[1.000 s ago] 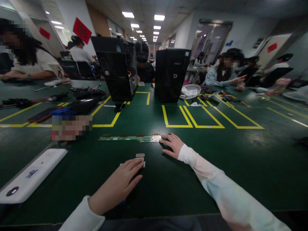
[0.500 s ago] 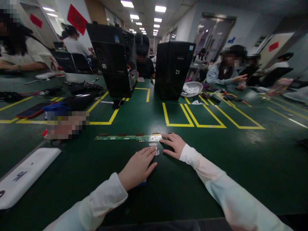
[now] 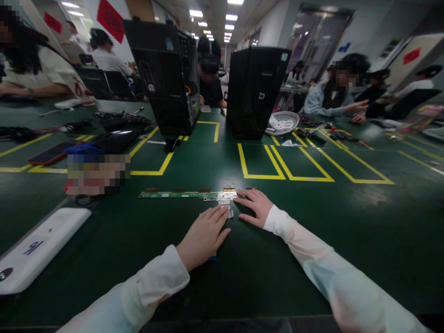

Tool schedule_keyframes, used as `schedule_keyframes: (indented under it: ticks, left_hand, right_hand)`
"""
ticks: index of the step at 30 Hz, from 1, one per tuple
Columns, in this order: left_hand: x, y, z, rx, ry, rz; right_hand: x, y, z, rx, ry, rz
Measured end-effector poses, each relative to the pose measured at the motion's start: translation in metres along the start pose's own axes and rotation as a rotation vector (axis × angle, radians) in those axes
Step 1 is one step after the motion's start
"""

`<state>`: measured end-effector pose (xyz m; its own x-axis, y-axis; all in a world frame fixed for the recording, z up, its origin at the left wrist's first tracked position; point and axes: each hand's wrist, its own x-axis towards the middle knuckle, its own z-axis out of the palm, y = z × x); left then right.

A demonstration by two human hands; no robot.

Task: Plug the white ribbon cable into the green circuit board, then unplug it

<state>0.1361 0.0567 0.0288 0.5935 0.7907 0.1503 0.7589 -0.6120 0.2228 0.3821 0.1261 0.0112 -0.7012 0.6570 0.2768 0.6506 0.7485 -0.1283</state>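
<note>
A long, narrow green circuit board (image 3: 180,194) lies flat across the green table (image 3: 298,263). Over its right end rests my right hand (image 3: 255,207), fingers spread and touching the board. My left hand (image 3: 204,233) lies palm down just below the board, its fingertips on a small white connector piece (image 3: 231,213) that is mostly covered. The left fingers are stretched out and lie side by side, with the thumb apart. A bit of something blue (image 3: 212,257) shows from beneath the left palm.
Two black computer towers (image 3: 258,92) stand beyond the board. A white basket (image 3: 283,122) is right of them. At left lie a white device (image 3: 45,247), a phone (image 3: 52,152) and cables. Several people sit around the tables.
The whole view has shifted slightly, with the scene a little further right. My left fingertips are nearer the board's lower edge and cover more of the white connector. My right hand stays on the board.
</note>
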Motion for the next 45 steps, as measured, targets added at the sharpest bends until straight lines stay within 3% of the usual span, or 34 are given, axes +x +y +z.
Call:
schedule_keyframes:
  ticks: [23, 45]
  left_hand:
    - [0.009, -0.007, -0.006, -0.015, -0.075, 0.026]
    - [0.012, -0.001, 0.000, -0.053, -0.003, -0.014]
  right_hand:
    - [-0.002, 0.000, 0.006, 0.018, 0.048, 0.007]
    - [-0.001, 0.001, 0.005, 0.030, 0.039, 0.010]
